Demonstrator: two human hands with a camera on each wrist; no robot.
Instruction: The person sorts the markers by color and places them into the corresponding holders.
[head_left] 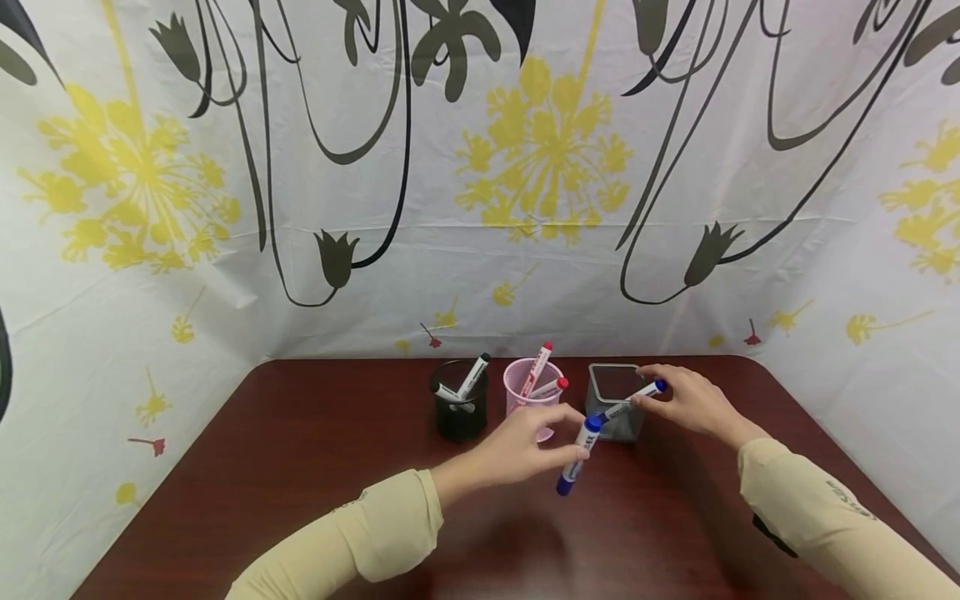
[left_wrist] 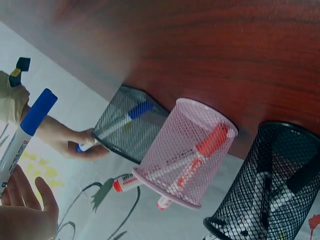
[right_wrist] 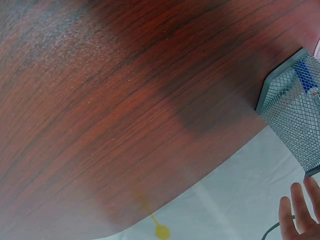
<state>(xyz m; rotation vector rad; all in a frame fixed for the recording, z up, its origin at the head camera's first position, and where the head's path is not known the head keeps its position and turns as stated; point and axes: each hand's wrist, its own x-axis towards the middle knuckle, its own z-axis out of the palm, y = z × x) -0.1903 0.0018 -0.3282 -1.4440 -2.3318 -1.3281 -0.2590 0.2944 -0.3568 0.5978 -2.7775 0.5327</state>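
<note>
My left hand (head_left: 517, 446) pinches a blue-capped whiteboard marker (head_left: 576, 460) between thumb and fingers, in front of the grey mesh pen holder (head_left: 628, 428). That marker (left_wrist: 22, 135) stands tilted at the left of the left wrist view. At the holder's rim, my right hand (head_left: 693, 404) pinches a second blue marker (head_left: 637, 395) by its upper end. Through the mesh in the left wrist view, this marker's blue cap (left_wrist: 140, 110) shows inside the holder. Only fingers of the right hand (right_wrist: 302, 212) appear in the right wrist view.
Left of the grey holder stands a pink mesh cup (head_left: 513, 385) with red markers (head_left: 537, 369). Beside it is a black mesh cup (head_left: 459, 425) with black markers (head_left: 474, 377). All stand on a dark red wooden table (head_left: 300, 467), with a patterned curtain (head_left: 465, 292) behind.
</note>
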